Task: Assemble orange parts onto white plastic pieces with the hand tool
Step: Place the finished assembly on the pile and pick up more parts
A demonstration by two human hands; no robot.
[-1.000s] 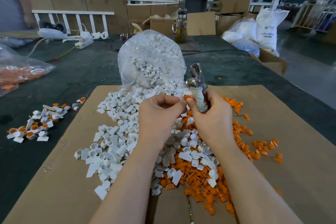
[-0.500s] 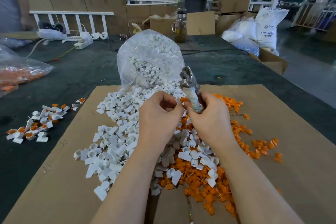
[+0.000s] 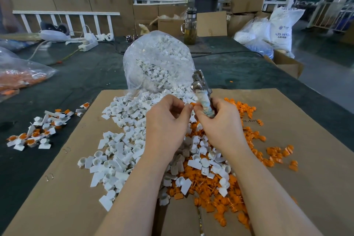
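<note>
left hand pinches orange part for seating; right hand fingers wrapped round hand tool, kept ready.

Both hands, left and right, meet raised, fingers curled.

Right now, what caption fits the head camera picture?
Right hand grips the hand tool; left hand pinches an orange part.

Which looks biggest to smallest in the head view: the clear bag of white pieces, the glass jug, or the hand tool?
1. Clear bag, plainly largest.
2. Glass jug and hand tool look about alike; the jug stands farther off, so I won't rank them.
</note>
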